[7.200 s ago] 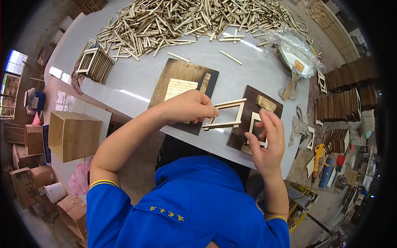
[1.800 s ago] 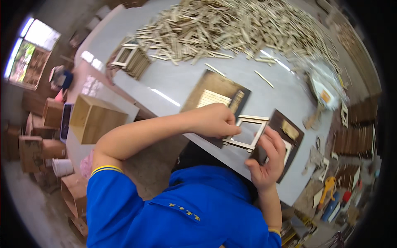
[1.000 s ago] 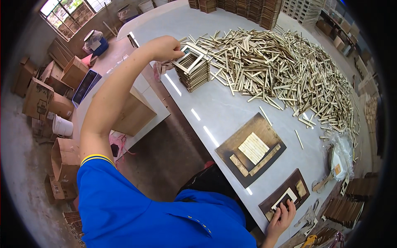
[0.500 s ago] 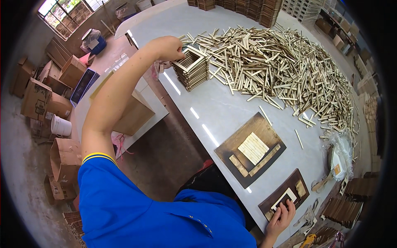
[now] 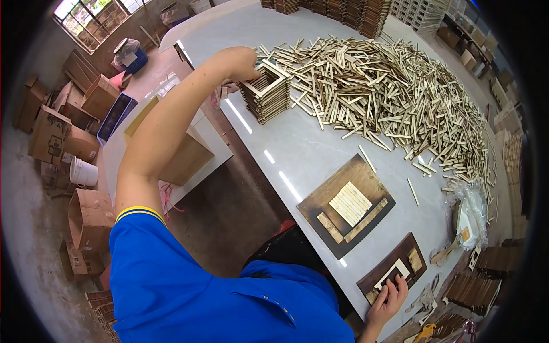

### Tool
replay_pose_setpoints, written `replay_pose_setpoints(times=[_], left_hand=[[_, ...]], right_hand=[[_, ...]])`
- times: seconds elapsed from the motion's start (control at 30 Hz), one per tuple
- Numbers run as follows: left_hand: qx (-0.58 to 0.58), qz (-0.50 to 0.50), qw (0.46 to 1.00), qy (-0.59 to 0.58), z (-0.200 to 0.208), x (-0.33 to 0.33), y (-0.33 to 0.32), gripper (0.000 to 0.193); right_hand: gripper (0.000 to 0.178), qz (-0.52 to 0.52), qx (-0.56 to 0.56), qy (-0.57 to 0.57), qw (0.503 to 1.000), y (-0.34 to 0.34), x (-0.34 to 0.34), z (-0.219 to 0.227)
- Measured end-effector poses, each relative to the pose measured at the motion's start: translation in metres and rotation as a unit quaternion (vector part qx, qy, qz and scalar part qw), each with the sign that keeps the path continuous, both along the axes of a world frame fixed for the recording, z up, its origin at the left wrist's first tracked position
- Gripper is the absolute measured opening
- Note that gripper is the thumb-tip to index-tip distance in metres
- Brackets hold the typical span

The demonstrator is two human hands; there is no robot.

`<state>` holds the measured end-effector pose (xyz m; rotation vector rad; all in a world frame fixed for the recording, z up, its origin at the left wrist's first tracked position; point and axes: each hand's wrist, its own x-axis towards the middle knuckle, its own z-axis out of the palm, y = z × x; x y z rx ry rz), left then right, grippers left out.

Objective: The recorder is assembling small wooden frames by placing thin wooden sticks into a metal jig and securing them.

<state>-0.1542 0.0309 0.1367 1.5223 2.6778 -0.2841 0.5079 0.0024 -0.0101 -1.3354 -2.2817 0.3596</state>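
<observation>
My left hand is stretched out to the far left of the table, at the upper corner of a stack of square wooden frames. Its fingers curl round that corner, and their tips are mostly hidden. Near the front edge, my right hand rests on a dark brown board, fingers slightly apart and bent. Its fingertips touch a small pale wooden frame lying on the board. Beyond it lies a larger scorched board bearing a block of pale strips laid side by side, with two wooden stop pieces.
A wide heap of loose wooden strips covers the far right of the table. Brown frame stacks stand at the back. A plastic-wrapped white container sits at the right edge. A cardboard box stands on the left side table.
My left hand has moved slightly right and closer onto the corner of the frame stack. My right hand stays almost still on the brown board.
</observation>
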Motion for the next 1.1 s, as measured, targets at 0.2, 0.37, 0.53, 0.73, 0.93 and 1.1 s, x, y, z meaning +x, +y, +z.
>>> replay_pose_setpoints(times=[0.2, 0.37, 0.53, 0.73, 0.93, 1.1], left_hand=[[-0.006, -0.006, 1.0, 0.002, -0.001, 0.0, 0.006, 0.032], [-0.015, -0.015, 1.0, 0.001, -0.006, -0.003, 0.005, 0.032], [-0.008, -0.016, 1.0, -0.006, -0.006, -0.004, 0.004, 0.032], [-0.006, -0.024, 1.0, -0.01, -0.008, -0.006, 0.002, 0.033], [0.019, -0.035, 0.999, -0.02, -0.011, -0.01, -0.002, 0.033], [0.041, -0.045, 0.998, -0.028, -0.006, -0.01, -0.008, 0.034]], right_hand=[[0.013, -0.003, 0.004, 0.004, 1.0, 0.0, -0.001, -0.001], [0.013, -0.006, 0.004, 0.004, 1.0, 0.0, -0.002, -0.001], [0.013, -0.003, 0.002, 0.004, 1.0, 0.0, 0.0, -0.001], [0.015, -0.002, 0.001, 0.004, 1.0, 0.0, 0.0, -0.002], [0.016, 0.001, 0.002, 0.003, 1.0, 0.0, 0.003, -0.005], [0.017, -0.004, -0.004, 0.009, 1.0, 0.001, 0.004, -0.008]])
